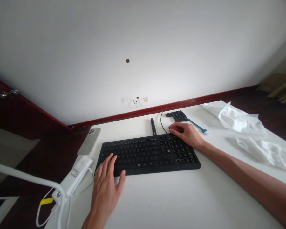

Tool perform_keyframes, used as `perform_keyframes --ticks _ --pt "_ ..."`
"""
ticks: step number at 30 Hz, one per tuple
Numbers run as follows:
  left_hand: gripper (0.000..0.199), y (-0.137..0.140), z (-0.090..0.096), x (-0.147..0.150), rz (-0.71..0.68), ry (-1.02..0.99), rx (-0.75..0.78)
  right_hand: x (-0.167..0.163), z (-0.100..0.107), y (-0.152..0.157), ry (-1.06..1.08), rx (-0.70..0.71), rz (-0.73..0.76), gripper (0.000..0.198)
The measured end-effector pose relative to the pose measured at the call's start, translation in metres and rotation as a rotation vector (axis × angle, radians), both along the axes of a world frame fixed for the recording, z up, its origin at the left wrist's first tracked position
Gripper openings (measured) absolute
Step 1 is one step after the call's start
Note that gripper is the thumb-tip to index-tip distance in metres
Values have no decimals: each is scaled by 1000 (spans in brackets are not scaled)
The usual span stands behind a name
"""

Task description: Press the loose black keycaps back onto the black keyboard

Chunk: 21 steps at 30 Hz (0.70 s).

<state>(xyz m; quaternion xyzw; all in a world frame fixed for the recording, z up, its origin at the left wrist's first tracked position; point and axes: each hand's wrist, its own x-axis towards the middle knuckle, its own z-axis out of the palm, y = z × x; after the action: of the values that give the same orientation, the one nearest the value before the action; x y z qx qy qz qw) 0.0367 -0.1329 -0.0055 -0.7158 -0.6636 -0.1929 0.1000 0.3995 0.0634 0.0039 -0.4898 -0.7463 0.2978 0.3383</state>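
Note:
A black keyboard [138, 156] lies on the white table. Over its lower left part rests my left hand [107, 178], fingers stretched and lightly spread, thumb at the front edge. My right hand [184, 132] is at the far right corner, above the number pad, its fingers curled together; whatever is between the fingertips is hidden. The number pad [181, 149] looks different from the other keys, with small light spots in its places. Just behind that hand lies a group of loose black keys [177, 115]. A blue brush [197, 125] with pale bristles lies beside them.
A slim black stick-like object [153, 126] and the keyboard cable [161, 120] lie behind the keyboard. At the left are a phone [89, 142] and a white power strip [73, 178] with cords. White cloths [240, 119] cover the right side. A wall stands beyond.

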Motion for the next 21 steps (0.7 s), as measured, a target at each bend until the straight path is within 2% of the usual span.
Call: perform_keyframes --ticks 12,21 --pt "45 11 9 -9 -11 21 -30 1 -2 1 5 -8 17 30" --pt "36 14 5 -8 10 -30 4 1 -4 1 1 -8 17 27"
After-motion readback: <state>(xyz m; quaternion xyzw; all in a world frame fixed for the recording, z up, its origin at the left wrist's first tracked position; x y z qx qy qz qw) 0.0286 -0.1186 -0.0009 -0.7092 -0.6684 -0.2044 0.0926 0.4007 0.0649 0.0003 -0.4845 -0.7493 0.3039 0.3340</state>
